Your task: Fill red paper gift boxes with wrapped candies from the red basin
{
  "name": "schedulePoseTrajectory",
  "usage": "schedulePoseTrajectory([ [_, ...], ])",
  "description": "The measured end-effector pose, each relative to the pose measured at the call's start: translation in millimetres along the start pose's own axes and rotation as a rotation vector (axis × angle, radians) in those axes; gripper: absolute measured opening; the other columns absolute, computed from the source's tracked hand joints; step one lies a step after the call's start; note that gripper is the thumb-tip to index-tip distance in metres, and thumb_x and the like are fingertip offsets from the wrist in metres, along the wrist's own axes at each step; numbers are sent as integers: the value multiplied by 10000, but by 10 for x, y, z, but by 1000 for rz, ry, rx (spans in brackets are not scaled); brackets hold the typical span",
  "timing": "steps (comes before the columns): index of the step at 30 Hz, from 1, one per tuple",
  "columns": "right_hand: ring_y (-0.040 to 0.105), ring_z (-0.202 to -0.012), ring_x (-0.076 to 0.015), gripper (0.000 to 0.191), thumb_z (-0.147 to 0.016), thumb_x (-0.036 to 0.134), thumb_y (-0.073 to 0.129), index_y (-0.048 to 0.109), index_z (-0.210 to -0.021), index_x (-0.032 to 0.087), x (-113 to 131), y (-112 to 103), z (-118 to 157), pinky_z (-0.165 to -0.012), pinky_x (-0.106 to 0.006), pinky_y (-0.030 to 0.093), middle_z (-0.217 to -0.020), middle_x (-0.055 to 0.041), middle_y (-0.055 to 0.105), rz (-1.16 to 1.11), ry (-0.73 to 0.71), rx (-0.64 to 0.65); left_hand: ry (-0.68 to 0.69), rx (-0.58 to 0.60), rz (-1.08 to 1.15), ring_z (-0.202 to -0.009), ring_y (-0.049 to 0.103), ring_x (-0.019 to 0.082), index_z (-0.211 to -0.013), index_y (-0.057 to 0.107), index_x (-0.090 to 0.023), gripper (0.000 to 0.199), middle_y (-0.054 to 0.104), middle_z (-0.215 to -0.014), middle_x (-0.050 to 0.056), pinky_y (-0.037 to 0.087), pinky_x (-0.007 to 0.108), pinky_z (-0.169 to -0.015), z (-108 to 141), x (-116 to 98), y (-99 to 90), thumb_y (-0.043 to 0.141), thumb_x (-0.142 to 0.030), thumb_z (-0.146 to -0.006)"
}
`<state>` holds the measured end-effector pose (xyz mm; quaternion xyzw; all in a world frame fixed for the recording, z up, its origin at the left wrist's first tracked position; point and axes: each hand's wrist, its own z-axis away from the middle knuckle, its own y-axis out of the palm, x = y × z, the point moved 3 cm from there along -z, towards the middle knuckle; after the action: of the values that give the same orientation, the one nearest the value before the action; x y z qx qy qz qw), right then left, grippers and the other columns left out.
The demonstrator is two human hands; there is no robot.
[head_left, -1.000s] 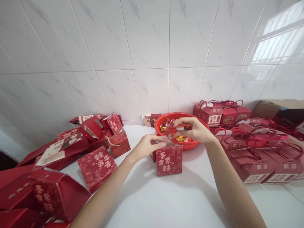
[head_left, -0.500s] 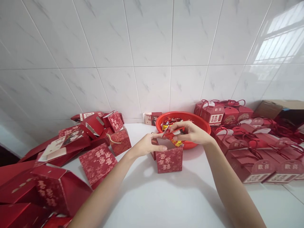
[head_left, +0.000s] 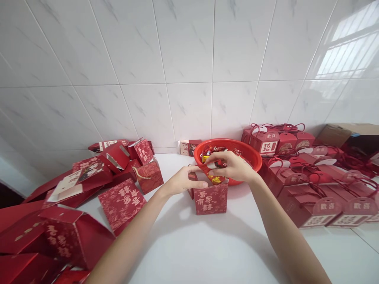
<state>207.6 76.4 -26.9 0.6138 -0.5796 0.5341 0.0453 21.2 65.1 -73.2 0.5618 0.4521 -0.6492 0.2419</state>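
Observation:
A small red gift box [head_left: 211, 200] with pale characters stands upright on the white surface, its top uncovered. My left hand [head_left: 185, 181] grips the box's upper left edge, thumb on the near side and fingers behind. Over the opening, my right hand [head_left: 232, 166] pinches red and gold wrapped candy [head_left: 215, 178], partly inside the box; how many pieces it holds is hidden by the fingers. Just behind is a red plastic basin [head_left: 250, 152] with more shiny wrapped candies [head_left: 215, 149] in it.
Several loose red gift boxes [head_left: 122, 203] lie piled on the left. Rows of red boxes with cord handles [head_left: 314, 205] stand on the right, a cardboard box [head_left: 334, 136] behind them. A flat printed card box [head_left: 189, 147] leans at the tiled wall [head_left: 189, 114].
My right hand has shifted slightly left and the candy sits a little further over the box's opening. My left hand and the box have barely moved.

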Motion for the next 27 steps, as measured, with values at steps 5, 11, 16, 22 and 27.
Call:
schedulePoseTrajectory([
  [5, 600, -757, -156, 214, -798, 160, 666, 729, -1002, 179, 54, 23, 57, -684, -249, 413, -883, -20, 712, 235, 37, 229, 34, -12, -37, -1140, 636, 293, -1241, 694, -210, 590, 705, -1238, 72, 503, 389, -971, 4, -36, -2, 840, -354, -687],
  [11, 513, -577, -132, 140, -859, 196, 618, 747, -806, 181, 37, 90, 113, -573, -256, 331, -662, -10, 643, 434, 167, 391, 28, -33, -121, -1195, 597, 312, -1194, 720, -223, 567, 642, -1349, 78, 475, 400, -1009, 4, -57, 11, 846, -381, -664],
  [16, 649, -772, -182, 280, -798, 125, 623, 720, -1050, 198, 120, 73, 103, -660, -251, 439, -900, -45, 728, 376, 138, 262, 7, -25, -103, -1158, 619, 296, -1251, 682, -219, 594, 660, -1317, 73, 483, 396, -995, 8, -42, -2, 821, -381, -697],
  [22, 676, -897, -203, 206, -876, 255, 583, 710, -1025, 189, 209, -175, 176, -785, -299, 511, -991, -59, 734, 300, 63, 71, 51, -97, -152, -1144, 618, 282, -1156, 728, -214, 451, 651, -1322, 86, 498, 382, -960, -10, -9, 5, 734, -475, -788],
  [27, 635, -1071, -275, 556, -796, 382, 720, 601, -1316, 226, 91, -286, 247, -850, -363, 503, -1315, -95, 630, 366, 154, 36, 112, -52, -240, -1082, 639, 259, -1227, 686, -215, 505, 628, -1344, 97, 505, 383, -958, -7, 47, 18, 744, -465, -792],
])
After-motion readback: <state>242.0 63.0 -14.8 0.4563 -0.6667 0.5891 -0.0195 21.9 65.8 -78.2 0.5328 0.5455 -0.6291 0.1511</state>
